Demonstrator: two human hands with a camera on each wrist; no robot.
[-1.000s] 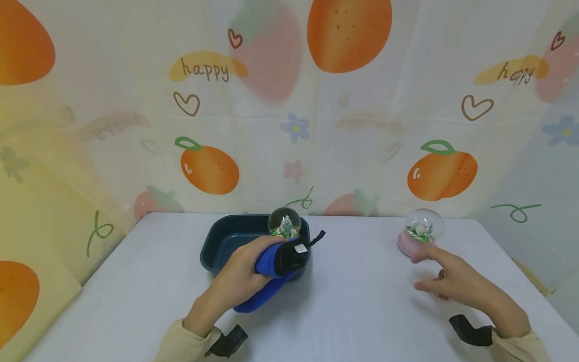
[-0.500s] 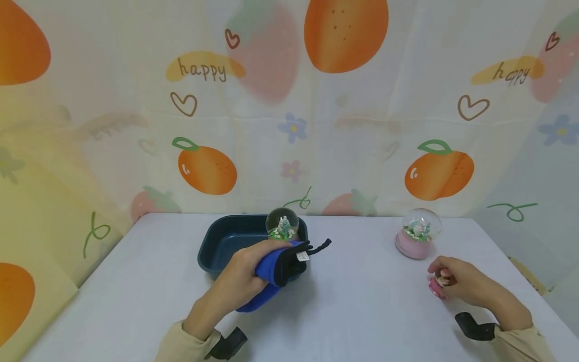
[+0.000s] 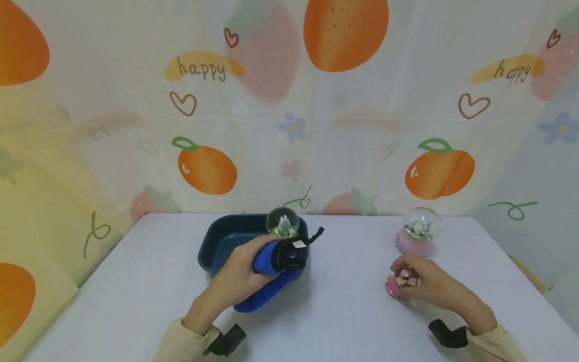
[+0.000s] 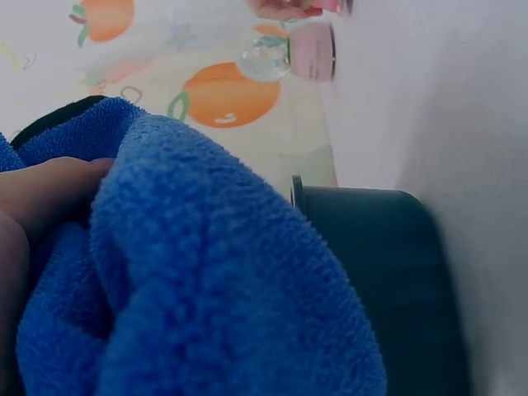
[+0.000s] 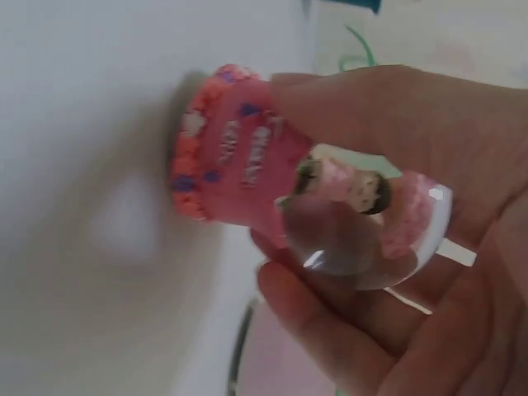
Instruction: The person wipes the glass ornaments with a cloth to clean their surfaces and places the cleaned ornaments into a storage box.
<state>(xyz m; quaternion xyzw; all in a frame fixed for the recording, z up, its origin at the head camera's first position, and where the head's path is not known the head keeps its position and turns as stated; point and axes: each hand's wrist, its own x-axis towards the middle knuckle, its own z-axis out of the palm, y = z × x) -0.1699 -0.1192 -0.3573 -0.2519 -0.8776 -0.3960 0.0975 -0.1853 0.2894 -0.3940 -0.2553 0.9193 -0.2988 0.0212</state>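
Note:
On the right of the table, my right hand (image 3: 431, 284) grips a small pink snow globe (image 5: 239, 157) between thumb and fingers; figurines show inside its clear dome. Its base looks close to the tabletop, though whether it touches I cannot tell. My left hand (image 3: 242, 269) holds a bunched blue towel (image 4: 206, 264) with a black edge, a white tag and a black cord, in front of a dark teal basin (image 3: 221, 244). Inside the basin, at its right end, stands a snow globe (image 3: 283, 223) with a green and white scene, its lower part hidden by the towel.
A larger snow globe with a pink base (image 3: 413, 243) stands behind my right hand. The white table (image 3: 344, 311) ends at a patterned backdrop (image 3: 344, 166) with oranges and strawberries.
My right hand has reached down from beside the larger globe, taken hold of the small snow globe and carried it to the left. My left hand stays put, with the towel shifting slightly.

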